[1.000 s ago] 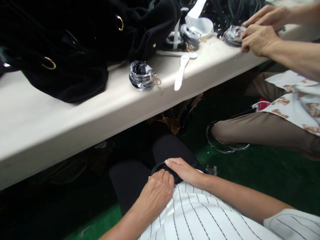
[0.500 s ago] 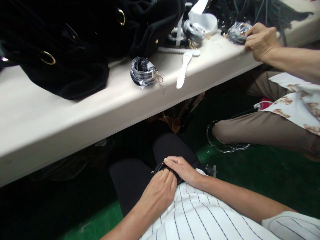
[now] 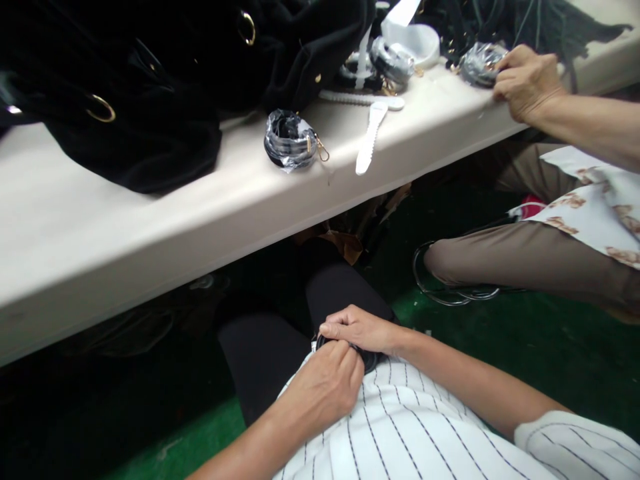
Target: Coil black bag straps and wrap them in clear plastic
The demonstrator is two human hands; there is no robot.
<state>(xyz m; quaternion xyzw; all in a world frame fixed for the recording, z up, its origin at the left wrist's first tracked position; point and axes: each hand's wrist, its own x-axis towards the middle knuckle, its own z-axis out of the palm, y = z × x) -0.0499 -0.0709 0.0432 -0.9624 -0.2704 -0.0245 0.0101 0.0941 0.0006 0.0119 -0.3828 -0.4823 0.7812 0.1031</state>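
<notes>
My left hand [image 3: 327, 377] is closed around a coiled black strap [image 3: 371, 360] held low at my lap, against the striped shirt. On the coil's far side lies my right hand [image 3: 361, 329], its fingers wrapped over the top and its thumb pointing left. Both hands nearly touch, and they cover most of the coil. Up on the table rests another black coil in clear plastic [image 3: 290, 141], with a gold clasp [image 3: 323, 148] at its right.
Black fabric bags with gold rings [image 3: 150, 100] cover the back left of the pale table [image 3: 200, 220]. White toothed strips [image 3: 371, 137], wrapped coils [image 3: 393, 61] and a white roll [image 3: 420, 45] lie nearby. A co-worker's hand [image 3: 530, 83] touches another wrapped coil [image 3: 481, 65] at right.
My left hand has shifted slightly right, and my right hand a little up and left over the coil. The coil has moved closer to the shirt.
</notes>
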